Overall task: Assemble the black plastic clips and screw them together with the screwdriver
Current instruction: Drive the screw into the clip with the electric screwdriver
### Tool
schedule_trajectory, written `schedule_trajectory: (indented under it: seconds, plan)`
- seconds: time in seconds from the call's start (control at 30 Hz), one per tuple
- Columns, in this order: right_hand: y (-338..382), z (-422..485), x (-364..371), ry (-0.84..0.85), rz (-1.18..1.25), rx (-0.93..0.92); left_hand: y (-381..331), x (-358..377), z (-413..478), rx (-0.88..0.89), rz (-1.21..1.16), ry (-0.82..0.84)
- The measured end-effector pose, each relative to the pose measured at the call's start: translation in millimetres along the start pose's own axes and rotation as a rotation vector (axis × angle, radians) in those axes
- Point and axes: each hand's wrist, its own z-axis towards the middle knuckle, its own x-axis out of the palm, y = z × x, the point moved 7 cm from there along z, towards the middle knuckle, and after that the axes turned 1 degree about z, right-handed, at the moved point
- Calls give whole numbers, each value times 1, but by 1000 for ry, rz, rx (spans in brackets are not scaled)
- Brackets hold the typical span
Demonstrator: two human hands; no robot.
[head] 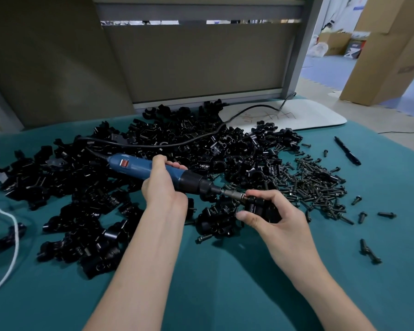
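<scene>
Clip [261, 207] sits at four o'clock from centre, low over the cloth [225, 271], the right hand [280, 218] pinching it with thumb below and fingers curled over. The screwdriver [153, 168] comes in from the clip's ten o'clock, bit against its near end, with the left hand [161, 185] wrapped round the blue barrel. Looks like the driving step. Next call: bit square on the screw, clip held firm. Screws [316, 185] lie at two o'clock, the pile [153, 139] of loose clips from nine to twelve.

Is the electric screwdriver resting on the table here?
No, the left hand grips the blue screwdriver, its bit against the clip held by the right hand.
</scene>
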Motion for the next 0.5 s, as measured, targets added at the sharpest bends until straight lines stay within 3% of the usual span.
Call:
schedule_trajectory:
  seconds: [0.5]
  plan:
    - [3, -2, -1, 22, 59, 22, 0, 3, -5, 17, -3, -4]
